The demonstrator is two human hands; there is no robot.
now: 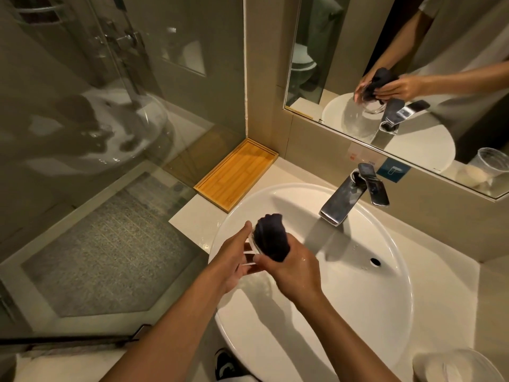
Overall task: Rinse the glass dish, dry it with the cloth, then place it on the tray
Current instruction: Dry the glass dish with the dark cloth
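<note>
Head cam: left hand (pixel 230 260) cups glass dish (pixel 252 250) over sink (pixel 358 312) so drips fall in. Right hand (pixel 294 267) grips dark cloth (pixel 271 238), stuffed into dish, prob drying inside. Wooden tray (pixel 237 175) bare, near, rear-left on counter.

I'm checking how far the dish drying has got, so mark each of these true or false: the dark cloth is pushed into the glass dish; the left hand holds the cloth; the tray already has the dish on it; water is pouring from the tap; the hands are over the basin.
1. The dark cloth is pushed into the glass dish. True.
2. The left hand holds the cloth. False: the right hand grips it, and the left hand steadies the dish.
3. The wooden tray already holds the dish. False: nothing lies on it.
4. Water is pouring from the tap. False: no stream shows.
5. Both hands are over the basin. True.
</note>
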